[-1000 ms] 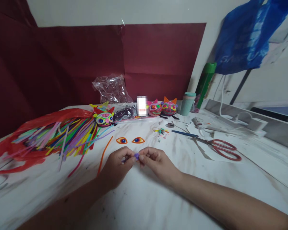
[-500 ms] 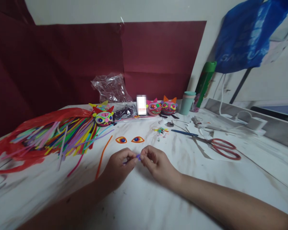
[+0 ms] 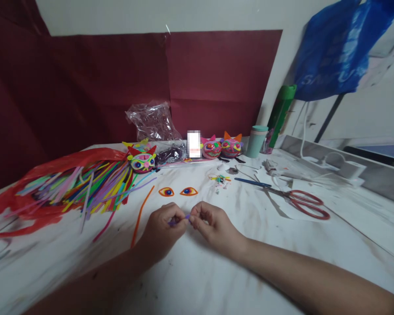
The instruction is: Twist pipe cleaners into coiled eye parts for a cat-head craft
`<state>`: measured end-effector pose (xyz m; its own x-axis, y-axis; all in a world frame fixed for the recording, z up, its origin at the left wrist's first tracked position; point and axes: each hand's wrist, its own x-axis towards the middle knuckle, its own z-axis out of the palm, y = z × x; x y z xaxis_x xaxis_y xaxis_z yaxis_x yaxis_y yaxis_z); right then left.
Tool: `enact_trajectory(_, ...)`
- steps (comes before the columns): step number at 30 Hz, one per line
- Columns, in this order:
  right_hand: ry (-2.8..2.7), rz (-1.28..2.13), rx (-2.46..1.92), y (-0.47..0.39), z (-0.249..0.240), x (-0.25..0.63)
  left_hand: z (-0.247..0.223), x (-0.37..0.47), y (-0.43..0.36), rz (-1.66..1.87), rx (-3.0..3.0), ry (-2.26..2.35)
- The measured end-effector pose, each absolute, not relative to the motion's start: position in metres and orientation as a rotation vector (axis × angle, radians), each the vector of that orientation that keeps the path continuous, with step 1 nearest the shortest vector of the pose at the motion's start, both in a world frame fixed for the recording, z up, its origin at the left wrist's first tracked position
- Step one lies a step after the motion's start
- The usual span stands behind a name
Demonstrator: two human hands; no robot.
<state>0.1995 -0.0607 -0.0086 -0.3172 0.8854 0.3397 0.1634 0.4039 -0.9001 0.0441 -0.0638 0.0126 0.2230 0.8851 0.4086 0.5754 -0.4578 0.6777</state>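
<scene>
Three finished cat-face ornaments already sit on the marble-patterned table [image 3: 197,280]: one red-eared cat face [image 3: 142,162] at the edge of the pipe-cleaner pile [image 3: 85,186], and two pink ones [image 3: 221,148] against the maroon backdrop [image 3: 118,87]. Going by that, I judge the piece in hand to be early. Of it I see only two orange-rimmed eyes [image 3: 177,191] laid flat ahead of my hands; no face body shows, so most of the build looks left.

The pile, spilling from a red plastic bag [image 3: 9,205], fills the far left of the table. Red-handled scissors [image 3: 304,203] lie well to the right with a blue pen [image 3: 251,183] nearby. A single orange pipe cleaner [image 3: 141,214] runs just beside my left wrist. The near stretch of table under my forearms is bare, so I have room to draw back and to slide right; a sweep left would catch the orange strand.

My left hand [image 3: 162,229] and right hand [image 3: 213,225] meet at the fingertips, each pinched shut on a short purple pipe cleaner [image 3: 180,220], held just above the table, near the eyes but apart from them.
</scene>
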Motion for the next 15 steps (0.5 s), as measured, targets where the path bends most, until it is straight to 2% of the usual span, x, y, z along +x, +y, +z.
enact_trajectory(3,-1.707,1.021,-0.927,-0.061,-0.007,0.2,0.013,0.044,-0.063,1.061,2.066,1.283)
enact_trajectory(10,-1.456,1.404,-0.778,-0.048,-0.006,0.2,0.018,0.04,-0.058,1.007,1.914,1.312)
enact_trajectory(15,-1.475,1.252,-0.796,-0.048,-0.01,0.2,0.015,0.041,-0.056,1.035,1.854,1.329)
